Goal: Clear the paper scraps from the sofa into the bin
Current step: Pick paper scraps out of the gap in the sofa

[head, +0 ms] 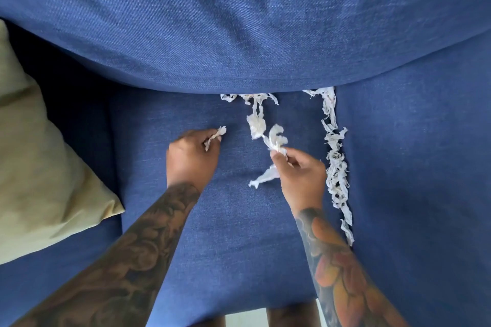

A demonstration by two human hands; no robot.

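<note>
Scraps fill both my grips over the blue seat (212, 233): my left hand (191, 157) pinches a small twist (215, 136) at its fingertips, and my right hand (300, 170) pinches a crumpled wad (276, 139), with a loose strip (264, 178) showing just under its thumb. Beyond my right fingers a clump (255, 121) lies on the seat, trailing up to shreds (248, 98) along the backrest (239, 34) crease. Right of that hand a long line of shreds (336, 164) fills the cushion seam, and a beige pillow (39, 167) sits well left of my left hand.
</note>
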